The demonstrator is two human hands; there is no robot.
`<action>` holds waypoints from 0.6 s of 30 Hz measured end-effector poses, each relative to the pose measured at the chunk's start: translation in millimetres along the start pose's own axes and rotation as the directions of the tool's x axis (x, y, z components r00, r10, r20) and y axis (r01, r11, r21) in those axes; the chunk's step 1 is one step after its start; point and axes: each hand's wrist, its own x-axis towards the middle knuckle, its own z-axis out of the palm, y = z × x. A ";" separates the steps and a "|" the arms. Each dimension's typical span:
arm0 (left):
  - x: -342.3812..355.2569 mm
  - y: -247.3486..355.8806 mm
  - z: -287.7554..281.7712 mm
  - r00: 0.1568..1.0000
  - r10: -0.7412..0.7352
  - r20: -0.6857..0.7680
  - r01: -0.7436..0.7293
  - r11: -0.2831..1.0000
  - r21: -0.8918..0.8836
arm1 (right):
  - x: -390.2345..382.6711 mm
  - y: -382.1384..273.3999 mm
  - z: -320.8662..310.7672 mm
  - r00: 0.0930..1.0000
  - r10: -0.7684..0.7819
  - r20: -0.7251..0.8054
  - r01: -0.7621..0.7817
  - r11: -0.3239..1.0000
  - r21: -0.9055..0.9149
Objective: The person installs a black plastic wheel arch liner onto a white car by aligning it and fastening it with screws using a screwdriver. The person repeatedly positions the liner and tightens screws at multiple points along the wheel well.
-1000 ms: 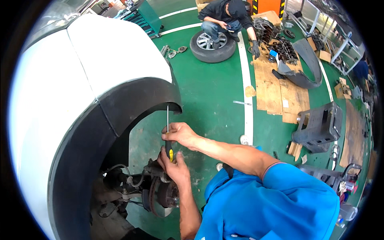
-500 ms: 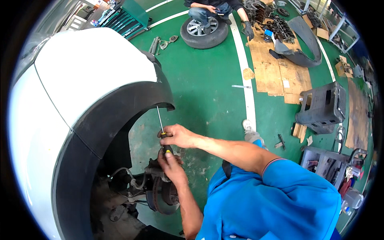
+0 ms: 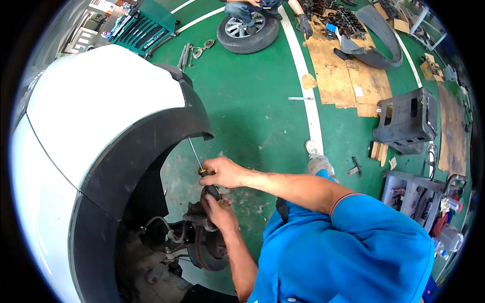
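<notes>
A screwdriver (image 3: 212,191) with a black and yellow handle slants up and left, its thin metal shaft reaching the lower front end of the black wheel arch trim (image 3: 174,123). Fingers of my right hand (image 3: 225,172) close around the front of the handle, near the shaft. Lower down, my left hand (image 3: 220,211) grips the back of the same handle. Whether the tip sits in a fastener is too small to tell. Just below my left hand are the brake disc (image 3: 206,252) and its caliper, inside the wheel arch of a white car (image 3: 108,83).
Beyond the car stand a green tool cabinet (image 3: 144,30) and a person seated at a loose wheel (image 3: 247,38). Cardboard (image 3: 331,70) with engine parts lies at the back right. A grey plastic stool (image 3: 409,121) and a grey tool cart (image 3: 411,197) are to my right.
The whole view has shifted a little. My left hand has turned around the handle, and its fingers now wrap it differently. The screwdriver leans slightly more, its tip still at the trim's end.
</notes>
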 end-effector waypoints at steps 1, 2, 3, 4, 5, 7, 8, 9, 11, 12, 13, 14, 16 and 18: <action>-2.9 -4.9 0.5 0.983 0.182 0.002 -0.178 0.957 0.230 | -4.6 -13.1 -2.0 0.999 0.044 -0.015 -0.044 0.999 -0.015; -3.7 -7.1 -1.1 0.935 0.353 0.047 -0.336 0.831 0.444 | -6.6 -19.9 -1.9 0.996 0.088 -0.029 -0.089 0.996 -0.029; -3.8 -7.7 -0.7 0.953 0.301 0.045 -0.293 0.869 0.398 | -4.9 -20.4 -2.0 0.994 0.099 -0.034 -0.101 0.994 -0.053; -3.4 -7.2 -1.2 0.968 0.247 0.044 -0.246 0.903 0.352 | -4.1 -16.9 0.9 0.996 0.059 -0.065 -0.062 0.997 -0.042; -1.6 -4.3 -2.7 0.979 0.200 0.041 -0.203 0.931 0.304 | -2.0 -11.2 6.7 0.996 0.013 -0.091 -0.016 0.999 -0.033; 8.4 1.8 -11.2 0.997 0.035 0.071 -0.044 0.990 0.133 | 2.2 5.3 15.1 0.991 -0.076 -0.112 0.086 0.993 0.086; 12.8 3.5 -16.2 0.992 -0.049 0.120 0.048 0.999 0.015 | 4.4 15.0 18.3 0.987 -0.119 -0.112 0.140 0.971 0.196; 16.2 4.6 -21.1 0.976 -0.126 0.177 0.144 0.985 -0.098 | 5.9 24.6 21.9 0.980 -0.162 -0.116 0.190 0.934 0.303; 28.9 12.6 -34.5 0.897 -0.234 0.375 0.344 0.902 -0.262 | 8.8 23.1 19.5 0.993 -0.104 -0.051 0.114 0.955 0.273; 29.8 10.8 -34.7 0.931 -0.258 0.259 0.326 0.907 -0.267 | 8.3 20.2 17.6 0.997 -0.074 -0.022 0.077 0.965 0.252; 31.5 7.7 -31.4 0.950 -0.279 0.140 0.308 0.912 -0.270 | 6.2 16.0 18.1 0.998 -0.050 -0.046 0.059 0.973 0.221; 30.3 8.9 -17.8 0.954 -0.299 0.028 0.295 0.916 -0.270 | 5.2 11.1 14.6 0.998 -0.005 -0.056 0.013 0.989 0.147; 13.0 3.2 -4.3 0.997 0.027 -0.071 -0.023 0.999 0.049 | 3.8 0.8 12.9 0.994 0.081 -0.072 -0.081 0.997 0.005; 4.3 -4.9 -7.9 0.953 0.302 0.016 -0.278 0.853 0.443 | 2.5 -4.9 18.4 0.988 0.061 -0.143 -0.063 0.998 -0.012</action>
